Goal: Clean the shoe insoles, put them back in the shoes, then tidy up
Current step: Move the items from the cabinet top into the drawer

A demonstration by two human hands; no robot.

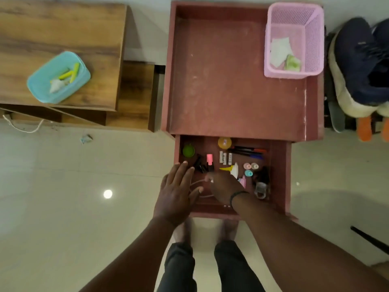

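The red-brown table [221, 81] has its drawer [277, 175] pulled open below me. My right hand [224, 187] reaches into the drawer with its fingers curled down over a white spray bottle [234, 170]; the bottle's yellow trigger pokes out past my knuckles and its body is hidden under the hand. My left hand [175, 192] lies flat with straight fingers over the drawer's left edge, holding nothing. A pair of dark navy shoes [357, 62] with off-white soles sits right of the table. No insoles are visible.
The drawer holds a green cap [188, 150], an orange lid [224, 142], pens [248, 151], small rolls and a white cable [196, 183]. A pink basket [315, 66] with used wipes stands on the table's far right corner. A blue tub [40, 85] sits on the wooden desk [52, 28] at left.
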